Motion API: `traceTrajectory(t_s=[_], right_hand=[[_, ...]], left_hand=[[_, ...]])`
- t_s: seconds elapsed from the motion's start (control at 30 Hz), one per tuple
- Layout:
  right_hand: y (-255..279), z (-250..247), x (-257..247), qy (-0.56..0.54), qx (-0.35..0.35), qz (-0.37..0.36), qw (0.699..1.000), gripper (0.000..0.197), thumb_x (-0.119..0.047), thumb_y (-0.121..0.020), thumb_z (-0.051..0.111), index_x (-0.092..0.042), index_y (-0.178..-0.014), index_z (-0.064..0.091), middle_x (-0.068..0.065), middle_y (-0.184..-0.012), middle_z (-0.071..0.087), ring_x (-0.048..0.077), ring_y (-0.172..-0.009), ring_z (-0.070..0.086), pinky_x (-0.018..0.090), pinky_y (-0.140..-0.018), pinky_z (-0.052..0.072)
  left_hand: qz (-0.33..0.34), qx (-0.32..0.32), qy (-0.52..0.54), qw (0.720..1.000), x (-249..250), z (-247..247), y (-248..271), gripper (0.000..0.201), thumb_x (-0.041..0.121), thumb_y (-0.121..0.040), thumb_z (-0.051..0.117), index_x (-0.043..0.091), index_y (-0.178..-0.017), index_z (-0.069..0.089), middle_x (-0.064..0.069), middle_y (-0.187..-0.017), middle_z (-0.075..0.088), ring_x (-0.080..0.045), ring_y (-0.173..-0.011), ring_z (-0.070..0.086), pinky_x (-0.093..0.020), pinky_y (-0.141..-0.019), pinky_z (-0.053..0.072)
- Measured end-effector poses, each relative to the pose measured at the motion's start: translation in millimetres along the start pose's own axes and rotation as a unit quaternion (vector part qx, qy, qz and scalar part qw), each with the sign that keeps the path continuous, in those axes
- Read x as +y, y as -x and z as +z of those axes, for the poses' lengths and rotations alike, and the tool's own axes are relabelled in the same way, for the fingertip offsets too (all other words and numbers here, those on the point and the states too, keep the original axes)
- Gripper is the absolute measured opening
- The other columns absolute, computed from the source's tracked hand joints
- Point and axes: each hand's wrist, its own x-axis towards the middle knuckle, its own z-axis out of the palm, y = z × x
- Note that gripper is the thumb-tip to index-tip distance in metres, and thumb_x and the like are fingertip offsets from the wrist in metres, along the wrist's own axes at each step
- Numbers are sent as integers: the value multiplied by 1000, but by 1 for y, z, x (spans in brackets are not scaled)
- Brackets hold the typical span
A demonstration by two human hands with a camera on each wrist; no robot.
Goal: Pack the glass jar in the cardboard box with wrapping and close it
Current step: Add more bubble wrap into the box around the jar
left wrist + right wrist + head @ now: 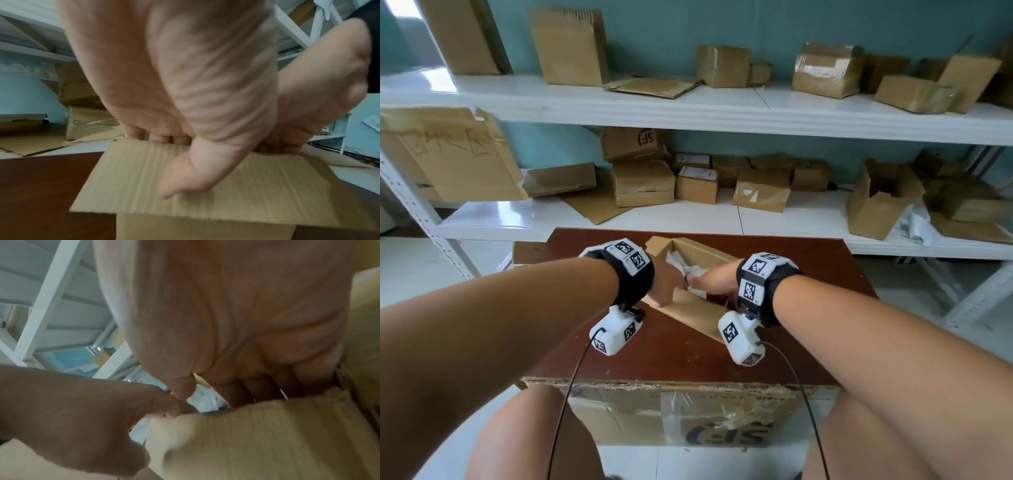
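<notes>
Brown cardboard box (690, 310), white crumpled wrapping (681, 265) beyond the fingers: left hand (666, 282) and right hand (714, 282) pinched its near flap, apparently folding it shut.

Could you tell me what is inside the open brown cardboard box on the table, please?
Crumpled white wrapping paper shows inside the open brown cardboard box. No glass jar is visible; the paper, the near flap and both hands, left hand and right hand, cover the rest.

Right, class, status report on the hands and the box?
Both hands grip near flap of cardboard box. White wrapping inside; jar unseen. Nothing in the way.
</notes>
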Motion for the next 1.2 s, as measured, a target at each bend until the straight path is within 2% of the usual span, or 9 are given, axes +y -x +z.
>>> traceTrajectory(t_s=[0.37, 0.5, 0.57, 0.67, 0.77, 0.83, 0.93, 1.1, 1.2], right_hand=[[3, 18, 14, -156, -198, -12, 968, 80, -57, -94, 45, -4, -149, 22, 21, -146, 39, 31, -129, 46, 43, -111, 38], [3, 4, 15, -122, -183, -29, 975, 34, -45, -101, 42, -13, -90, 48, 4, -74, 39, 15, -60, 35, 20, -57, 36], [4, -20, 23, -143, -158, -42, 976, 28, -34, -102, 43, -10, -93, 54, 9, -80, 51, 19, -67, 49, 23, -66, 41], [2, -53, 35, -236, -97, -62, 965, 42, -26, -103, 44, 3, -132, 52, 23, -137, 54, 42, -135, 41, 40, -108, 41], [-4, -71, 33, -271, -50, -62, 959, 45, -26, -104, 41, 4, -138, 47, 21, -140, 50, 41, -142, 29, 40, -112, 35], [-10, -75, 24, -223, -46, -54, 972, 43, -25, -104, 40, 5, -132, 52, 10, -116, 61, 35, -136, 43, 38, -113, 33], [-28, -73, 8, -141, -26, -33, 989, 15, -20, -99, 46, -9, -101, 57, 5, -93, 53, 16, -64, 44, 33, -91, 41], [-48, -68, 2, -46, -68, -15, 997, 41, -20, -99, 45, 4, -130, 54, 18, -141, 50, 22, -103, 55, 33, -72, 44], [-55, -68, -3, 10, -66, -21, 998, 17, -13, -95, 46, -3, -88, 58, 14, -96, 54, 15, -55, 51, 21, -50, 39]], left_hand=[[31, 180, -64, 981, -29, -1, -20, 40, 16, -89, 57, 34, -124, 62, 7, -124, 62, -21, -110, 60, -32, -88, 51], [-5, 262, 63, 963, -33, -12, -19, 55, 1, -78, 49, 35, -118, 65, 8, -129, 58, -17, -116, 56, -35, -94, 51], [-41, 280, 161, 946, -32, -18, -11, 47, 8, -79, 47, 32, -115, 67, 7, -120, 62, -17, -109, 57, -32, -89, 51], [-85, 233, 245, 937, -25, -18, -4, 26, 34, -86, 58, 17, -105, 63, -1, -104, 68, -17, -86, 64, -27, -69, 52], [-80, 105, 330, 935, -11, -12, -5, 28, 39, -85, 70, 17, -90, 52, -3, -91, 67, -18, -70, 69, -27, -64, 58], [-59, 67, 323, 942, -5, -10, -12, 20, 27, -85, 71, 15, -93, 57, -5, -102, 68, -17, -75, 70, -28, -68, 59], [-69, 67, 322, 942, -1, -10, -24, 22, 10, -86, 65, 7, -108, 61, -11, -110, 69, -20, -85, 72, -34, -73, 61], [-38, -21, 387, 921, 0, -13, -23, 40, 1, -86, 61, -7, -124, 50, -15, -114, 67, -22, -94, 72, -33, -75, 61], [-35, -61, 431, 900, -4, -15, -23, 73, -2, -86, 53, -2, -149, 15, -21, -117, 65, -26, -91, 73, -45, -84, 58]])
